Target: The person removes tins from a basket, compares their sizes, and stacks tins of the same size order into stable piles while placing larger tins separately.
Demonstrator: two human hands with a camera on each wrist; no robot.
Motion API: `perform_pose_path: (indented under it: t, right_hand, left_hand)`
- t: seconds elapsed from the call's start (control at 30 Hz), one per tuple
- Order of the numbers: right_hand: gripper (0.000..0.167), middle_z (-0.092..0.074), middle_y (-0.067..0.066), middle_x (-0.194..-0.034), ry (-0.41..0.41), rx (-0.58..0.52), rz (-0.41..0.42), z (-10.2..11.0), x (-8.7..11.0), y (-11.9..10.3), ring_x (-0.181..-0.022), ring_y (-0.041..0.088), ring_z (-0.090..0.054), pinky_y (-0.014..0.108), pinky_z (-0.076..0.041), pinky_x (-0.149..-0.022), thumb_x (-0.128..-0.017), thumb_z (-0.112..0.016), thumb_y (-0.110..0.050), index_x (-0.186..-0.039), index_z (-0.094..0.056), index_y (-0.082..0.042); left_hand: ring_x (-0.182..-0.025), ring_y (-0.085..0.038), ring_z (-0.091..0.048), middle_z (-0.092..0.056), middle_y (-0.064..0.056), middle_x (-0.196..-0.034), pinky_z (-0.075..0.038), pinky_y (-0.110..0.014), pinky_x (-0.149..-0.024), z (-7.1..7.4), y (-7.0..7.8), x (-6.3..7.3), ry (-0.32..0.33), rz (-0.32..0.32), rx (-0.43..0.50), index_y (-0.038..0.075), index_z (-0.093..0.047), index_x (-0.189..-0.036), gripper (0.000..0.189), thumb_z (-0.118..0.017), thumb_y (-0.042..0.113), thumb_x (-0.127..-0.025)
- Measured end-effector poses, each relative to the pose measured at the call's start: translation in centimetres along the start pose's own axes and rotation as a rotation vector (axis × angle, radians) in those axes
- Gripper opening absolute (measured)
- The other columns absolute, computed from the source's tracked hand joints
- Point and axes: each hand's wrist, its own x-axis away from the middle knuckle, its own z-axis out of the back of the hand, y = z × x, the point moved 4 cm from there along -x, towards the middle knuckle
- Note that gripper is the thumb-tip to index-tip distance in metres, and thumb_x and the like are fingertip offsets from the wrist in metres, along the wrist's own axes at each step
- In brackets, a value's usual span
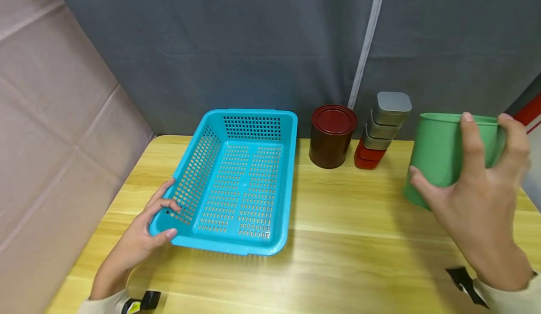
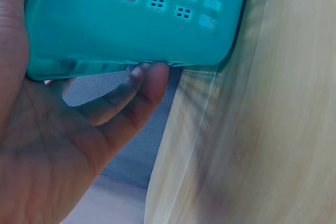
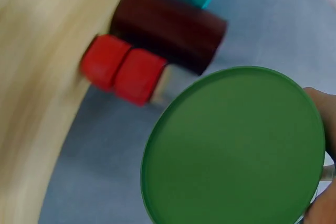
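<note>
At the near left corner of a turquoise plastic basket [image 1: 292,173], my left hand [image 1: 137,236] grips the rim. Its thumb lies over the front edge and its fingers over the left side. On the right, my right hand [image 1: 486,201] holds a green cylindrical container [image 1: 437,159], fingertips at the top rim and thumb against the side. The right wrist view shows the container's flat round base [image 3: 233,150], tilted off the table. In the left wrist view, the palm and fingers of the left hand [image 2: 68,140] are beneath the basket's corner.
A dark red lidded canister [image 1: 331,138] stands at the back of the wooden table [image 1: 346,257]. Right beside it rises a stack of small silver and red boxes [image 1: 378,138]. A grey curtain [image 1: 253,46] hangs behind. Part of a red object [image 1: 530,112] shows at the right edge.
</note>
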Motion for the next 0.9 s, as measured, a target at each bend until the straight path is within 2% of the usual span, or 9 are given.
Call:
perform_pose_path:
  t: [0.1,0.23,0.37,0.6,0.67,0.83,0.9]
  right_hand:
    - [0.086,-0.024,0.023,-0.165,-0.027,0.015,-0.007,-0.6,-0.1,1.4,-0.149,0.052,-0.023,0.074,-0.03,-0.113,-0.08,-0.067,-0.048,-0.155,-0.038,-0.017]
    - [0.093,-0.023,0.029,-0.163,-0.064,0.025,-0.015,-1.6,-0.1,3.1,-0.146,0.057,-0.021,0.076,-0.028,-0.112,-0.074,-0.079,-0.026,-0.155,-0.034,-0.019]
    - [0.095,-0.023,0.034,-0.16,-0.079,0.042,-0.027,-2.6,-0.2,4.5,-0.142,0.061,-0.022,0.077,-0.028,-0.11,-0.074,-0.082,-0.021,-0.156,-0.032,-0.02]
    - [0.096,-0.02,0.027,-0.162,-0.113,0.063,-0.099,-4.2,-0.3,6.7,-0.143,0.058,-0.021,0.079,-0.031,-0.107,-0.077,-0.084,-0.012,-0.156,-0.031,-0.021]
    - [0.094,-0.019,0.026,-0.163,-0.124,0.066,-0.119,-4.7,-0.3,7.2,-0.143,0.058,-0.022,0.079,-0.032,-0.106,-0.078,-0.084,-0.012,-0.156,-0.032,-0.021]
    - [0.092,-0.018,0.024,-0.164,-0.141,0.062,-0.137,-5.6,-0.2,8.3,-0.141,0.059,-0.023,0.078,-0.034,-0.104,-0.08,-0.084,-0.013,-0.156,-0.032,-0.021]
    - [0.092,-0.018,0.023,-0.165,-0.139,0.057,-0.143,-5.9,-0.1,8.7,-0.142,0.058,-0.022,0.077,-0.034,-0.105,-0.08,-0.084,-0.013,-0.156,-0.032,-0.021]
  left_hand:
    - [-0.151,0.003,-0.02,-0.012,0.0,-0.177,-0.032,-0.005,-0.103,0.0,0.0,0.0,0.0,-0.009,0.002,0.009,-0.057,-0.118,0.04,-0.074,-0.005,-0.084]
    - [-0.15,0.005,-0.02,-0.012,-0.002,-0.177,-0.033,-0.005,-0.103,0.0,0.0,0.0,-0.002,-0.015,0.005,0.008,-0.057,-0.118,0.041,-0.073,-0.006,-0.083]
    - [-0.149,0.005,-0.021,-0.012,-0.002,-0.177,-0.033,-0.006,-0.103,0.0,0.0,0.0,-0.006,-0.013,0.015,0.008,-0.056,-0.118,0.041,-0.073,-0.006,-0.083]
    - [-0.15,0.004,-0.02,-0.011,-0.003,-0.177,-0.033,-0.006,-0.103,0.0,0.0,0.0,-0.008,-0.009,0.011,0.008,-0.056,-0.118,0.04,-0.073,-0.005,-0.084]
    - [-0.153,-0.002,-0.019,-0.011,-0.005,-0.177,-0.033,-0.005,-0.103,0.0,0.0,0.0,-0.009,-0.005,0.008,0.009,-0.056,-0.118,0.039,-0.073,-0.004,-0.084]
    - [-0.159,-0.029,-0.017,-0.01,-0.005,-0.177,-0.032,-0.005,-0.103,0.0,0.0,0.0,-0.009,-0.001,0.008,0.008,-0.056,-0.117,0.039,-0.073,-0.004,-0.085]
    - [-0.159,-0.026,-0.017,-0.01,-0.006,-0.177,-0.032,-0.005,-0.103,0.0,0.0,0.0,-0.008,0.001,0.01,0.008,-0.056,-0.118,0.039,-0.073,-0.004,-0.085]
